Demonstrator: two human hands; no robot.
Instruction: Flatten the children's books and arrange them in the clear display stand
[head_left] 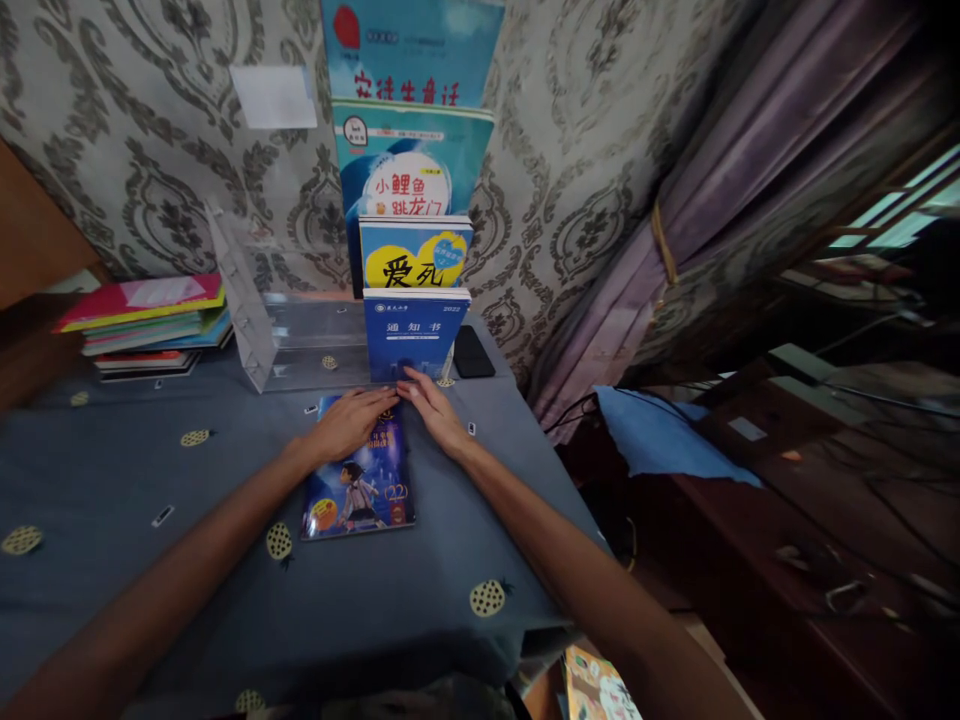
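Note:
A dark blue-purple book point(360, 500) with a cartoon figure and "(22)" on its cover lies flat on the cloth-covered table. My left hand point(346, 424) lies over its upper part, palm down and fingers stretched out. My right hand point(436, 412) has its fingers extended, their tips meeting those of my left hand at the foot of an upright blue booklet point(415, 345). Neither hand grips anything. Behind the booklet, a yellow-and-blue book point(416, 255), a teal book point(416, 150) and a taller blue book point(412, 50) stand in steps.
A clear plastic rack point(315, 335) extends left of the upright books, near a pile of books and folders point(154, 320). A black phone point(473, 352) lies to their right. Beyond the table's right edge are a purple curtain point(667, 230), cables and a blue cloth point(667, 435).

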